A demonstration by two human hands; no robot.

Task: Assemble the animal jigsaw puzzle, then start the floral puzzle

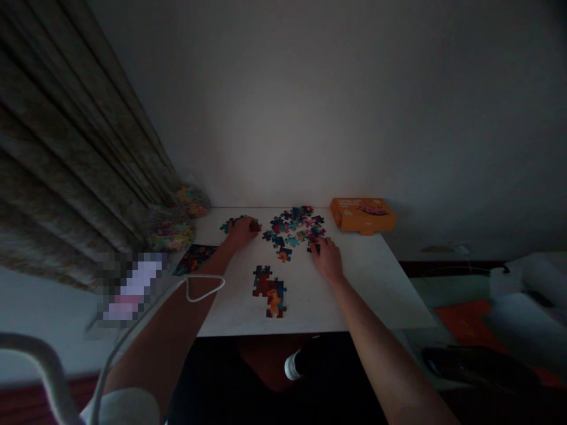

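My left hand (241,232) is at the back left of the white table, fingers bent down over a small group of jigsaw pieces (225,226). A reddish-brown jigsaw piece (255,226) shows at its fingertips. My right hand (328,258) rests at the right edge of the loose pile of jigsaw pieces (290,226), its curled fingers closed on a dark jigsaw piece (312,246). Between my forearms lies a joined section of puzzle (262,284) with an orange dog-like figure. A single piece with orange on it (284,255) lies in front of the pile.
An orange puzzle box (364,216) stands at the table's back right. Plastic bags of colourful pieces (170,230) sit by the curtain (88,118) at left. A dark picture sheet (195,260) lies under my left forearm, near a white cable (204,277) and a pixelated area.
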